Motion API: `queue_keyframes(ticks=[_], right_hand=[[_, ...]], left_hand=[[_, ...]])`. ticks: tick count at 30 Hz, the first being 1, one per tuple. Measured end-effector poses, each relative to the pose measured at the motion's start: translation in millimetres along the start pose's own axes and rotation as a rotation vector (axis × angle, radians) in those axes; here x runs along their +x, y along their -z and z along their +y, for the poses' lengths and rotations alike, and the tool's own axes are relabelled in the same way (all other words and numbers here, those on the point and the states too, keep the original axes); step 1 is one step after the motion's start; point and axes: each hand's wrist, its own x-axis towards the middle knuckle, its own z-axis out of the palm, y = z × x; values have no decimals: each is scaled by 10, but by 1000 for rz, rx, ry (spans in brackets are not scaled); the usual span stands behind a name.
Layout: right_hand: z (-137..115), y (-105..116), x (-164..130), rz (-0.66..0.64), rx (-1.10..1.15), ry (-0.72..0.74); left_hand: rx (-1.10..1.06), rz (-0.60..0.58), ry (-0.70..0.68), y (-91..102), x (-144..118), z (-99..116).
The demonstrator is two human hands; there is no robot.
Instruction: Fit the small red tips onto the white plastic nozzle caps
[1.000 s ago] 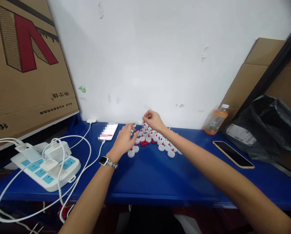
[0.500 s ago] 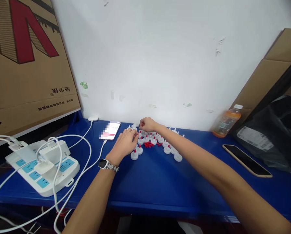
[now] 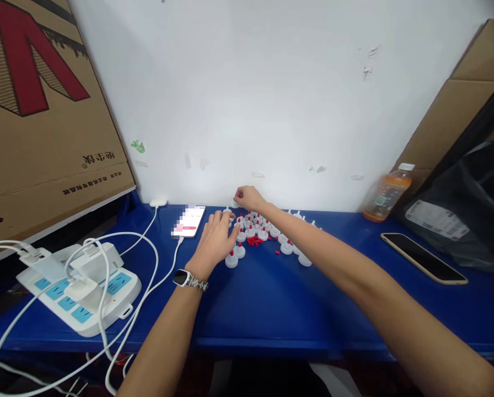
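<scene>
A cluster of small white caps with red tips (image 3: 263, 234) lies on the blue table (image 3: 272, 303) near the wall, with loose red pieces (image 3: 253, 241) among them. My left hand (image 3: 216, 240), with a watch on the wrist, rests palm down at the cluster's left edge, fingers touching the caps. My right hand (image 3: 247, 197) is raised a little above the far side of the cluster, its fingers pinched together on a small white piece; the piece is too small to identify.
A phone with a lit screen (image 3: 188, 221) lies left of the caps on a white cable. A white power strip with chargers (image 3: 79, 284) sits at the left. A dark phone (image 3: 423, 257), an orange drink bottle (image 3: 386, 193), a black bag (image 3: 466, 220) and cardboard boxes (image 3: 44, 110) stand around.
My right hand dipped to the caps and has lifted again towards the wall with its fingers pinched. My left hand stays at the cluster's left edge. The view has shifted slightly.
</scene>
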Motion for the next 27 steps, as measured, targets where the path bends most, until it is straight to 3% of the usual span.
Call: queue_keyframes(ticks=[2,5,9,14,18,22,27], right_hand=[[-1,137,-270,56,68,11],[-42,290,-763,113,415,82],[-105,352,-1294,119,603,85],[4,412,-1687,177,350,106],[98,402,-1910,27,37,232],[67,307,-1937,-60,-82,290],[45,281,-1896,-69,-73,278]], left_hand=[[-7,73,-20,7,1,46],[-9,118,-68,21,6,135],[3,-10,-163,-4,9,239],[-24,-128,-178,-91,9,279],[-21,-133,-189,-141,8,272],[-21,-121,-196,-161,5,259],[-17,-125,-186,-153,7,241]])
